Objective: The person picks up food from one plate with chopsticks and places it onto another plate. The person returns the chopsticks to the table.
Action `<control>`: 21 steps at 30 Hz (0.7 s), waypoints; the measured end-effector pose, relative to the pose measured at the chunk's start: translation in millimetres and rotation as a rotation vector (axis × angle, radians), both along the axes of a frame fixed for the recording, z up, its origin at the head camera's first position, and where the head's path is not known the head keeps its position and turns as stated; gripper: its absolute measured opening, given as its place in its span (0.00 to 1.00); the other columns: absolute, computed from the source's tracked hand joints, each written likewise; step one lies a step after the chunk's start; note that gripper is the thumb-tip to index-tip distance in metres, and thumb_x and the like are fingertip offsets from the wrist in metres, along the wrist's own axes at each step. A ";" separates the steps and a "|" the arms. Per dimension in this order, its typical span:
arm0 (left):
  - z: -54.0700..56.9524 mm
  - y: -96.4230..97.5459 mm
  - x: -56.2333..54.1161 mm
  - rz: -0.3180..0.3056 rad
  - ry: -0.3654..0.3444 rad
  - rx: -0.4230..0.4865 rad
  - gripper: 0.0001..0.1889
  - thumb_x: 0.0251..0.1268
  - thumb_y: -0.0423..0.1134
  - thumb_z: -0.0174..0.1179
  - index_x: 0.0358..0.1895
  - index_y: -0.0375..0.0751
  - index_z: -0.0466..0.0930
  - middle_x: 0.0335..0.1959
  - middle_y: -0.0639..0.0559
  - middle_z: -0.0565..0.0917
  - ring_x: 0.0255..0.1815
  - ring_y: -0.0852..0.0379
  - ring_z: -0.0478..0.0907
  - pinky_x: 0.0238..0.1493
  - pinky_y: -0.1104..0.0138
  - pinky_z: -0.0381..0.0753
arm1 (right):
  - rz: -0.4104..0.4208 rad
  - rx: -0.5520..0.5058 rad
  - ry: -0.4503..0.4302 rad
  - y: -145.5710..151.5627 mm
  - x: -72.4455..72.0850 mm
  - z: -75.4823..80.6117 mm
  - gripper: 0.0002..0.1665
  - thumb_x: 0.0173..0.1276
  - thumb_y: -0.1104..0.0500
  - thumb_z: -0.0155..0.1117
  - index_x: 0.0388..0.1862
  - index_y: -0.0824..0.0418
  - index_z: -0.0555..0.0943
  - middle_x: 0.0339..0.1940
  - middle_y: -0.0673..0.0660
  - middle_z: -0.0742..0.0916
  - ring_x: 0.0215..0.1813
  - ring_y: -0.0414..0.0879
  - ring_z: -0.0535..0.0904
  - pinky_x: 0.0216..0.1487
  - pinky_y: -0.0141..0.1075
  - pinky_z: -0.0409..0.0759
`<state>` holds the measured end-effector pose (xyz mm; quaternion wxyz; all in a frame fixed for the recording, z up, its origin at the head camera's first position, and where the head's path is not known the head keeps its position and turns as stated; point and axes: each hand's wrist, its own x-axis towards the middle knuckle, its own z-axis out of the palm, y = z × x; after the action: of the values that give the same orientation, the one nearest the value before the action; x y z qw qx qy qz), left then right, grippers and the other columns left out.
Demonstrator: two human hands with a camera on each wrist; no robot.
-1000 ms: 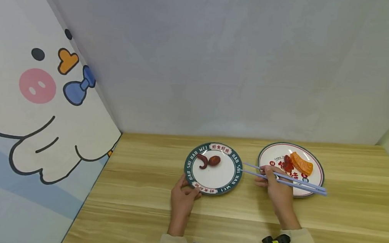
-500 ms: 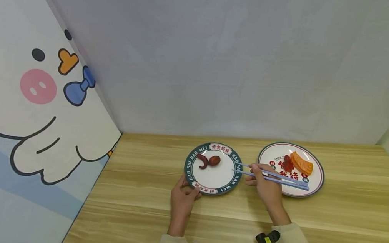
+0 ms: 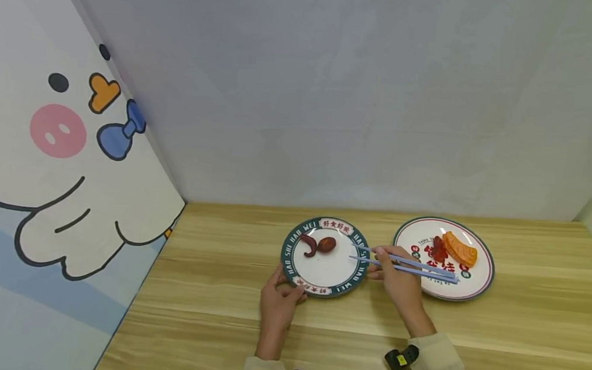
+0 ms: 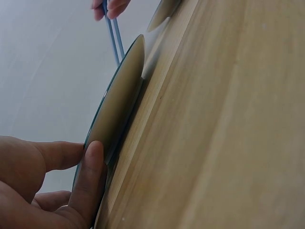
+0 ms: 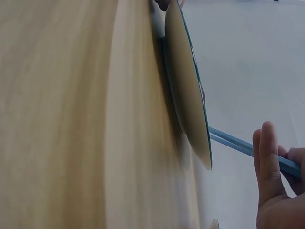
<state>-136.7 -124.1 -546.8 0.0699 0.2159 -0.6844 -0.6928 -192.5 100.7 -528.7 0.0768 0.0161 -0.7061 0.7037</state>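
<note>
At the near left rim of a green-rimmed plate (image 3: 326,273), my left hand (image 3: 278,304) pinches the edge, thumb on top and fingers at the underside, as the left wrist view shows. On that plate lie a dark red curled piece (image 3: 309,246) and a reddish-brown oval piece (image 3: 326,245). My right hand (image 3: 402,283) holds a pair of light blue chopsticks (image 3: 423,271), their tips slightly apart over the plate's right side with nothing between them. In the right wrist view the chopsticks (image 5: 233,140) reach to the plate rim (image 5: 202,102).
Right of my right hand stands a second white plate (image 3: 469,287) with red lettering, partly behind the hand. It bears an orange striped slice (image 3: 459,249) and a small red piece (image 3: 439,250). A grey wall (image 3: 367,97) rises behind the wooden table (image 3: 207,295).
My right hand has moved left with the chopsticks, from over the right plate to beside the green-rimmed plate. The chopstick tips now hang over that plate. The left hand has stayed put.
</note>
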 end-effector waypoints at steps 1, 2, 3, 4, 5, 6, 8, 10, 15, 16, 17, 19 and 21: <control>-0.4 -0.1 0.0 0.000 -0.001 0.000 0.41 0.66 0.17 0.64 0.82 0.29 0.58 0.57 0.34 0.72 0.36 0.59 0.81 0.41 0.68 0.96 | 0.002 -0.001 -0.001 -1.0 -0.2 -0.3 0.16 0.82 0.65 0.58 0.54 0.81 0.81 0.43 0.75 0.84 0.31 0.40 0.88 0.34 0.36 0.96; -1.0 -0.2 -0.1 0.000 -0.002 0.000 0.41 0.66 0.17 0.64 0.82 0.29 0.58 0.58 0.34 0.72 0.36 0.59 0.81 0.41 0.68 0.96 | 0.005 0.000 -0.003 -1.8 -0.6 -1.0 0.16 0.82 0.66 0.59 0.54 0.81 0.81 0.43 0.74 0.84 0.30 0.41 0.88 0.34 0.37 0.96; -1.4 -0.2 -0.2 0.000 -0.004 -0.001 0.41 0.66 0.17 0.64 0.82 0.29 0.58 0.58 0.34 0.72 0.36 0.59 0.81 0.41 0.68 0.96 | 0.008 0.002 -0.005 -2.7 -0.7 -1.1 0.16 0.82 0.66 0.59 0.54 0.81 0.81 0.43 0.73 0.84 0.30 0.41 0.88 0.34 0.36 0.96; -1.7 -0.2 -0.3 -0.001 -0.005 -0.003 0.41 0.67 0.18 0.64 0.82 0.30 0.58 0.58 0.34 0.72 0.36 0.59 0.81 0.41 0.68 0.96 | 0.010 0.005 -0.006 -3.6 -1.0 -1.4 0.16 0.81 0.66 0.59 0.54 0.81 0.81 0.43 0.74 0.84 0.30 0.40 0.88 0.33 0.36 0.96; -2.1 -0.3 -0.4 -0.001 -0.004 -0.004 0.41 0.67 0.18 0.64 0.82 0.30 0.58 0.58 0.34 0.72 0.36 0.60 0.81 0.41 0.68 0.96 | 0.013 0.009 -0.008 -4.4 -1.3 -1.6 0.16 0.81 0.66 0.59 0.54 0.81 0.81 0.45 0.74 0.84 0.30 0.40 0.88 0.34 0.35 0.96; -2.4 -0.4 -0.5 -0.001 -0.005 -0.004 0.41 0.67 0.18 0.64 0.82 0.30 0.58 0.58 0.34 0.72 0.36 0.60 0.81 0.41 0.68 0.96 | 0.017 0.012 -0.010 -5.1 -1.6 -1.8 0.16 0.82 0.66 0.59 0.54 0.81 0.81 0.46 0.74 0.83 0.30 0.40 0.87 0.34 0.35 0.96; -2.9 -0.6 -0.9 -0.002 -0.002 -0.007 0.41 0.67 0.18 0.64 0.82 0.29 0.58 0.58 0.34 0.72 0.35 0.60 0.81 0.41 0.68 0.96 | 0.029 0.013 -0.014 -6.5 -2.7 -1.8 0.16 0.82 0.66 0.59 0.55 0.81 0.81 0.49 0.75 0.83 0.30 0.39 0.87 0.34 0.34 0.95; -3.0 -0.7 -1.2 -0.001 0.000 -0.008 0.41 0.66 0.17 0.64 0.82 0.29 0.58 0.58 0.34 0.72 0.35 0.60 0.81 0.41 0.67 0.96 | 0.039 0.008 -0.013 -8.0 -3.3 -1.2 0.17 0.82 0.65 0.58 0.56 0.81 0.81 0.50 0.76 0.82 0.31 0.39 0.87 0.35 0.33 0.95; -4.0 -0.7 -1.8 -0.003 -0.004 -0.020 0.41 0.66 0.18 0.64 0.82 0.29 0.58 0.58 0.34 0.73 0.35 0.59 0.81 0.41 0.67 0.96 | 0.049 0.002 -0.006 -10.8 -4.3 -1.1 0.17 0.82 0.65 0.59 0.57 0.80 0.81 0.49 0.75 0.81 0.30 0.38 0.87 0.35 0.34 0.95; -4.3 -0.8 -1.9 -0.003 -0.005 -0.022 0.41 0.66 0.18 0.64 0.82 0.30 0.58 0.58 0.34 0.73 0.35 0.59 0.81 0.41 0.67 0.96 | 0.048 0.005 -0.004 -11.1 -4.6 -1.4 0.17 0.82 0.65 0.59 0.57 0.81 0.81 0.48 0.75 0.81 0.30 0.38 0.87 0.35 0.34 0.95; -4.3 -0.8 -1.8 -0.004 -0.006 -0.021 0.41 0.66 0.18 0.64 0.82 0.29 0.58 0.58 0.34 0.73 0.35 0.59 0.81 0.41 0.67 0.96 | 0.045 0.010 0.000 -11.6 -4.7 -1.7 0.17 0.82 0.65 0.59 0.57 0.80 0.81 0.48 0.75 0.81 0.30 0.38 0.87 0.35 0.34 0.95; -4.7 -1.0 -1.7 -0.005 -0.006 -0.020 0.41 0.66 0.18 0.64 0.82 0.29 0.58 0.58 0.34 0.73 0.36 0.59 0.81 0.41 0.67 0.96 | 0.042 0.015 0.010 -13.0 -4.4 -1.6 0.16 0.81 0.65 0.60 0.56 0.80 0.81 0.46 0.74 0.81 0.30 0.38 0.87 0.34 0.34 0.95; -5.1 -1.4 -1.7 -0.005 -0.008 -0.017 0.41 0.66 0.17 0.64 0.82 0.29 0.58 0.58 0.34 0.73 0.36 0.59 0.81 0.42 0.67 0.96 | 0.038 0.029 0.018 -14.3 -4.5 -2.5 0.16 0.81 0.66 0.60 0.55 0.80 0.82 0.45 0.74 0.82 0.30 0.37 0.87 0.34 0.33 0.95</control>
<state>-138.4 -125.4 -551.9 0.0671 0.2165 -0.6910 -0.6864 -197.0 86.4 -531.1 0.0697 0.0372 -0.7152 0.6944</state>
